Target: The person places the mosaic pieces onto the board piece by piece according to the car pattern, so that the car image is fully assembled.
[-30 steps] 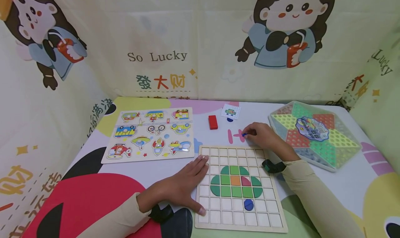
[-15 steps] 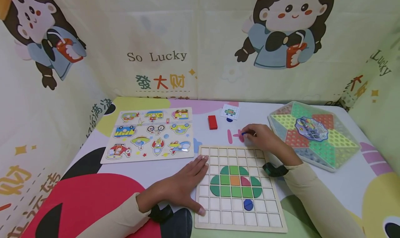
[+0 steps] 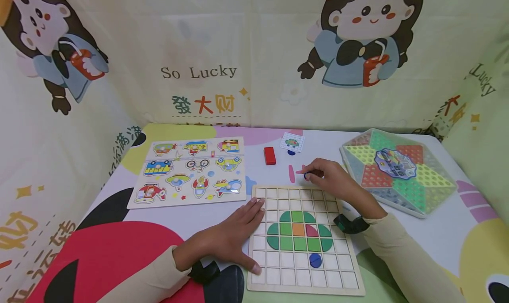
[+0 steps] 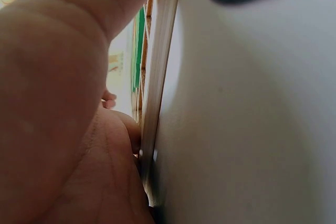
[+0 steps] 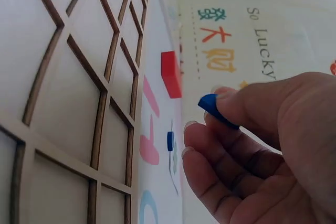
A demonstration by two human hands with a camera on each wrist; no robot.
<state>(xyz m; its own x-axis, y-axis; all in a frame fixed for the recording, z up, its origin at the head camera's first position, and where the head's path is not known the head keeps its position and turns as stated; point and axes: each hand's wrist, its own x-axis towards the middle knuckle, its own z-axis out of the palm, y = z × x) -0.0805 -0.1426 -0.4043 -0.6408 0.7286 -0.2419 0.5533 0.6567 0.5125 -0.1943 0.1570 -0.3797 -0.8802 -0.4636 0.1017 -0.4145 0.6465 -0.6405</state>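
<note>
My left hand (image 3: 232, 236) lies with spread, straight fingers along the left edge of a wooden grid board (image 3: 274, 285); its thumb and fingertips rest on the rim. Beyond the board's far edge, my right hand (image 3: 332, 179) pinches a small blue puzzle piece (image 5: 218, 109) with a curved edge between thumb and fingers. Green pieces (image 3: 286, 243), an orange square (image 3: 298, 229) and a pinkish-red piece (image 3: 311, 230) sit in the grid cells. Below them is a blue disc (image 3: 315, 260) with a line across it. The left wrist view shows mostly palm and the board's side.
A pattern card (image 3: 292, 142) lies at the back, with another blue piece (image 3: 291, 153) at its near edge. Left of it stands a red block (image 3: 269, 156). A vehicle puzzle board (image 3: 187, 170) lies at left, a hexagonal game box (image 3: 397, 172) at right.
My right hand has shifted slightly toward the board, and the blue piece has turned between its fingers. The left hand holds its place on the board.
</note>
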